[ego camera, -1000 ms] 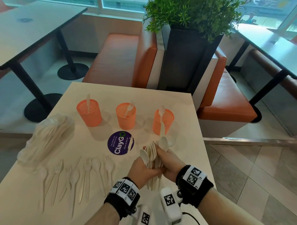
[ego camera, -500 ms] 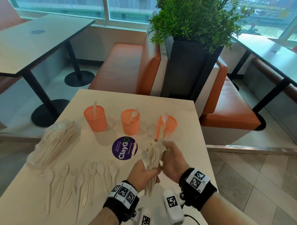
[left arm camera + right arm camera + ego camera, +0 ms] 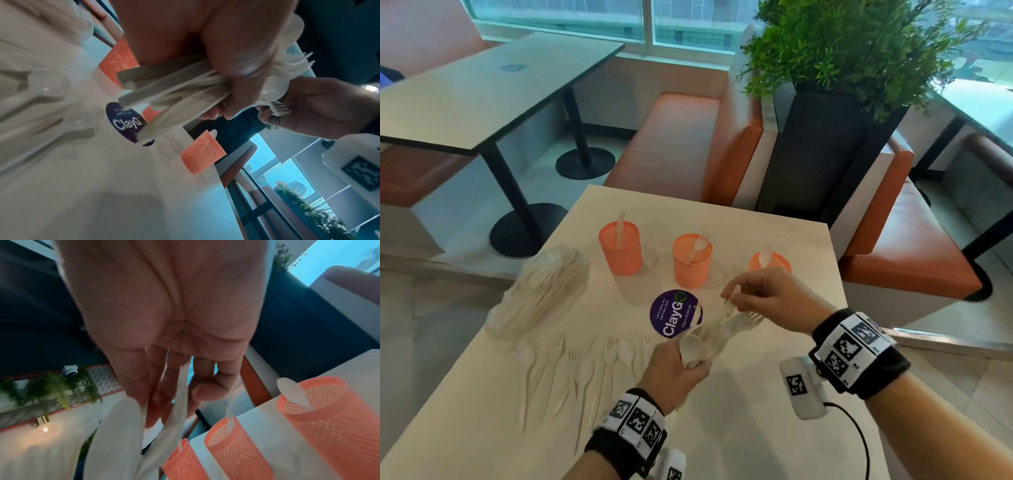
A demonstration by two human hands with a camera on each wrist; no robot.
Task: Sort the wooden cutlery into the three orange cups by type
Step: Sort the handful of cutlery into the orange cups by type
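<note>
**A:** Picking one piece out of the bundle is the step we're on, by the look of it. Our left hand has its fingers wrapped tight round a mixed fistful of spoons and forks, held just above the desk near the purple sticker.

**B:** Yep, and our right hand reaches in over the top ends, fingers curled at a thin piece. Too blurry to tell if they've actually got hold of it.

**A:** Next we'd need to pull it free without dragging the neighbours out, then match it: the left cup holds what looks like a knife, the middle cup a fork, the right cup a spoon.

**B:** Plenty more loose cutlery lies on the desk too.
</note>
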